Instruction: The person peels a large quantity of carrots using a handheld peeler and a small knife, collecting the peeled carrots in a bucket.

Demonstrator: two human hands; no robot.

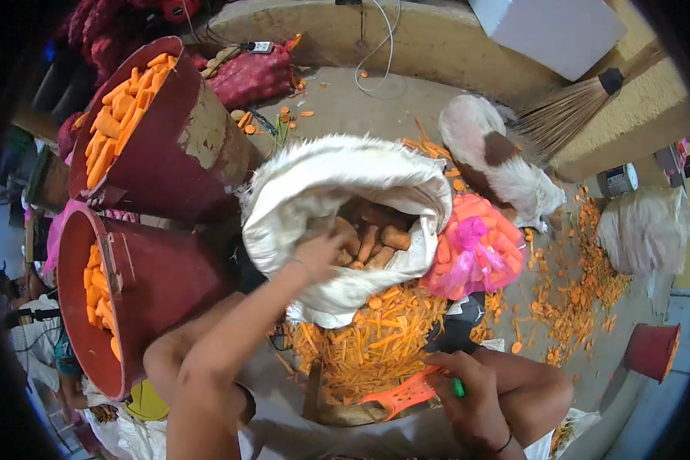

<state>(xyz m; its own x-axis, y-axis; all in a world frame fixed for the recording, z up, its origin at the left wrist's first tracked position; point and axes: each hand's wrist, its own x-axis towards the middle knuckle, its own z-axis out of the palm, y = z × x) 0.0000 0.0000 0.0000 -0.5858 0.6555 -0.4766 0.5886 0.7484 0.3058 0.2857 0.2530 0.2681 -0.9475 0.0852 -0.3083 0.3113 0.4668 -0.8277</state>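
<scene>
A white woven sack (284, 180) stands open in the middle, with unpeeled carrots (368, 244) inside. My left hand (322, 253) reaches into its mouth, blurred, at the left side of the carrots; its fingers cannot be made out clearly. My right hand (468, 395), over my right thigh, is closed around a green-handled tool (458, 387). Beside that hand lies an orange plastic piece with slots (402, 395). Orange peelings (368, 337) are heaped between my legs, below the sack. Touching the sack's right side is a pink bag of peeled carrots (479, 249).
Two red tubs (199, 138) (161, 268) of peeled carrots lean at left. A white and brown animal (498, 157) lies behind the pink bag. Peelings (575, 284) litter the right floor near a small red bucket (652, 351). A broom (567, 115) rests by the wall.
</scene>
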